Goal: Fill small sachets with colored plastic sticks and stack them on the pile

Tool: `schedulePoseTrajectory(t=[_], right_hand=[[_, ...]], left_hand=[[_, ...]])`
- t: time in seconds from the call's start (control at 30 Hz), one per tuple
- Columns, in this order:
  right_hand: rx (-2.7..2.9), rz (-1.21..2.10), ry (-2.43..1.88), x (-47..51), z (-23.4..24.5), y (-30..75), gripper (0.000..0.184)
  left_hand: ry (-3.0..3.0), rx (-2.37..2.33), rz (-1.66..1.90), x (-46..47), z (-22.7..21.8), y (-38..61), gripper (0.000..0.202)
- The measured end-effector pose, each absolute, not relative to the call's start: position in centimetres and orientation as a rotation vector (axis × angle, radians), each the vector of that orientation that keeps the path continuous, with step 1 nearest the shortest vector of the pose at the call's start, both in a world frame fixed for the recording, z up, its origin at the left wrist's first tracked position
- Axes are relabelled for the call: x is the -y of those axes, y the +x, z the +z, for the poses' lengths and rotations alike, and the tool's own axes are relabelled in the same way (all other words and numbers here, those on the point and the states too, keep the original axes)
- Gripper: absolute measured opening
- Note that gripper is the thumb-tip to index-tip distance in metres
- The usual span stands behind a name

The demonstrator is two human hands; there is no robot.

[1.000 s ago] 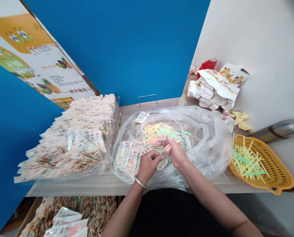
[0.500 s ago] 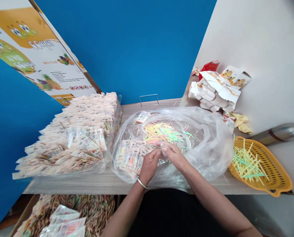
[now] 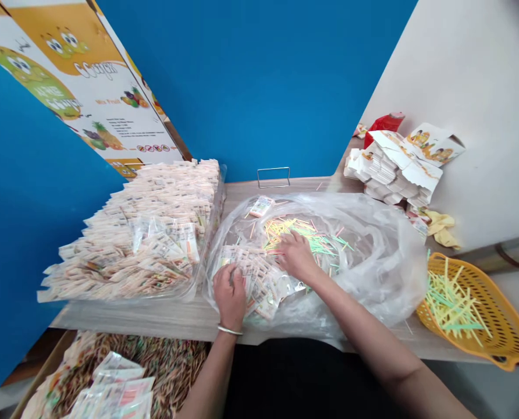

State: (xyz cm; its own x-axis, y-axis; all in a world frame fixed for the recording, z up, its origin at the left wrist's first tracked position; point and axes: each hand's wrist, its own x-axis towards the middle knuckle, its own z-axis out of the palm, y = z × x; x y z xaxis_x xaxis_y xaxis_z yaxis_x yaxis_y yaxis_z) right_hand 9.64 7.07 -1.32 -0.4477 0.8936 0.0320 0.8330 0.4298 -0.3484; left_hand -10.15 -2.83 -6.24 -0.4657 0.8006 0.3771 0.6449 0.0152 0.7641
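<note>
My left hand [image 3: 230, 297] rests at the left edge of a loose heap of small printed clear packets [image 3: 263, 288], its fingers somewhat apart. Beyond that heap lies a pile of thin yellow, green and pink sticks [image 3: 323, 240]. Over the near left side of the sticks reaches my right hand [image 3: 297, 256], fingers spread and pointing down; no held item shows, though its fingertips are partly hidden. Both heaps lie on a crumpled clear plastic bag [image 3: 386, 265]. A single packet [image 3: 260, 206] sits at the bag's far left.
On the left stands a large packed stack of packets [image 3: 155, 192]. A yellow basket [image 3: 515, 331] with more sticks is at the right edge, beside a metal cylinder [image 3: 499, 256]. Folded cartons [image 3: 399, 169] lean on the wall. Below the table, a box holds packets [image 3: 124, 390].
My hands, close together before, have parted. The left moved left onto the packets; the right opened out over the sticks. The view has shifted slightly.
</note>
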Motion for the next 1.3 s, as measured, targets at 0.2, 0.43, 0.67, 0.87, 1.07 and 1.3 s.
schedulePoseTrajectory(t=[0.2, 0.43, 0.67, 0.87, 1.07, 1.3], right_hand=[[2.609, 0.343, -1.660, -8.2, -4.3, 6.5, 0.040], [2.362, 0.484, -1.535, -8.2, -5.1, 8.6, 0.036], [1.950, 0.665, -1.485, -7.9, -1.6, 10.8, 0.032], [2.241, 0.667, -1.678, -7.4, -0.9, 11.6, 0.023], [2.398, 0.671, -1.844, -7.6, -2.0, 8.9, 0.024], [2.286, 0.843, -1.788, -8.9, -2.6, 8.6, 0.020]], left_hand=[[1.643, -2.194, 1.361, 2.1, -8.0, -9.9, 0.030], [1.597, -2.152, 1.403, 2.4, -7.6, -10.4, 0.037], [1.915, -2.093, 1.531, 2.4, -2.6, -9.2, 0.031], [1.902, -1.930, 1.577, 1.9, -0.4, -7.3, 0.026], [1.869, -1.901, 1.542, 2.3, -1.6, -7.4, 0.024], [1.825, -1.915, 1.529, 2.4, -1.7, -7.9, 0.022]])
